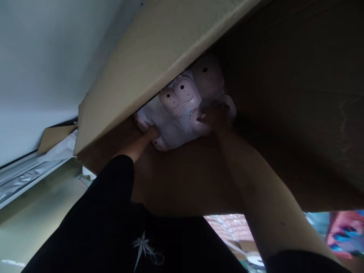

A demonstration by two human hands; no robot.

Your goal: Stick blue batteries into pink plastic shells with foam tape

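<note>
Both my arms reach down into a deep cardboard box (182, 178). At its bottom are several pale pink, rounded plastic pieces, each with a dark round hole, lying on whitish sheeting (170, 125). My left hand (152, 132) is down between two pink pieces at the left edge of the sheeting; its fingers are hidden. My right hand (217, 116) is at the right, its fingers bent over a pink piece (197, 123). Two more pink pieces (186, 93) overlap just above. A larger pink piece (209, 74) lies farther back in shadow.
The box's near flap (159, 64) slants across the upper view. At left are a pale wall (42, 57), crumpled silvery wrapping (31, 176) and a cardboard scrap (55, 138). Blurred red and blue material (347, 233) shows at lower right. The box's inside is dim.
</note>
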